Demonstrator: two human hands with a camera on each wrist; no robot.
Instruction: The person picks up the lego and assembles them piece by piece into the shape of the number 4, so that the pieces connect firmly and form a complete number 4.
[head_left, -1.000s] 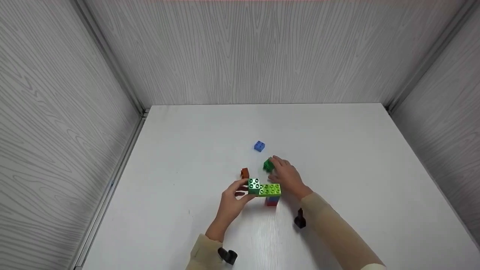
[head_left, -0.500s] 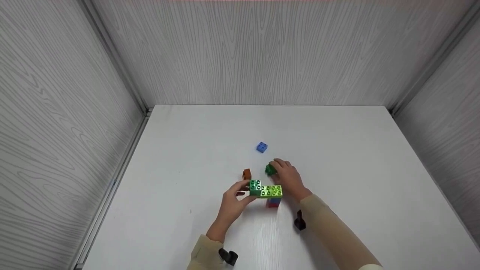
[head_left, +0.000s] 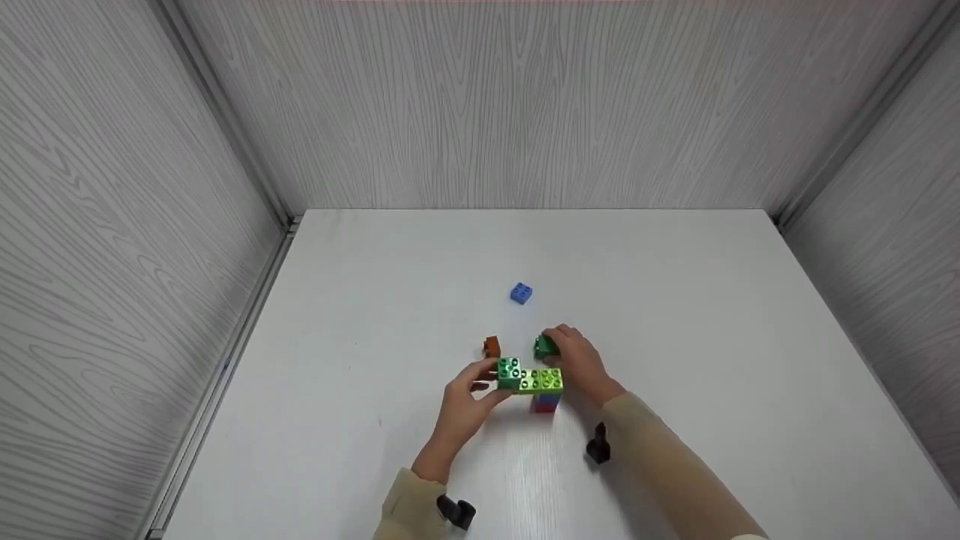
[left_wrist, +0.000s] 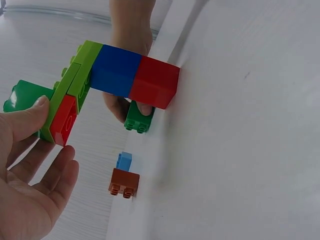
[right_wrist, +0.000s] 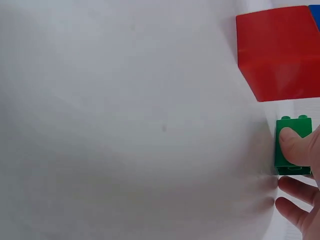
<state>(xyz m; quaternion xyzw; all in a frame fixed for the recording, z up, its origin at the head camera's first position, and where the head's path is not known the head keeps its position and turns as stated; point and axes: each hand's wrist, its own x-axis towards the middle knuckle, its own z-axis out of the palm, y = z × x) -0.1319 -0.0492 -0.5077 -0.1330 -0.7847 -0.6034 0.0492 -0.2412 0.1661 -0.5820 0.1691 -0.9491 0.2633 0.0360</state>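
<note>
My left hand (head_left: 459, 409) pinches one end of a joined brick structure. That end has a dark green brick (left_wrist: 26, 96) on top and a small red brick (left_wrist: 63, 121) beneath. Lime green bricks (head_left: 541, 380) form its middle, and a blue brick (left_wrist: 116, 71) and a red brick (left_wrist: 154, 82) extend from the other end. Just beyond the structure, my right hand (head_left: 581, 364) pinches a separate green brick (head_left: 545, 346) at the table surface. In the right wrist view the thumb lies on that green brick (right_wrist: 293, 127), and its studs face sideways.
An orange-brown brick (head_left: 491, 346) lies on its side on the white table (head_left: 375, 300), just past my left fingertips. Farther back sits a blue brick (head_left: 521, 293). Grey wood-grain panels (head_left: 480, 105) close off the back and both sides.
My right hand has drawn the separate green brick a little toward me, and the brick has turned slightly. My left hand and the structure stay nearly still.
</note>
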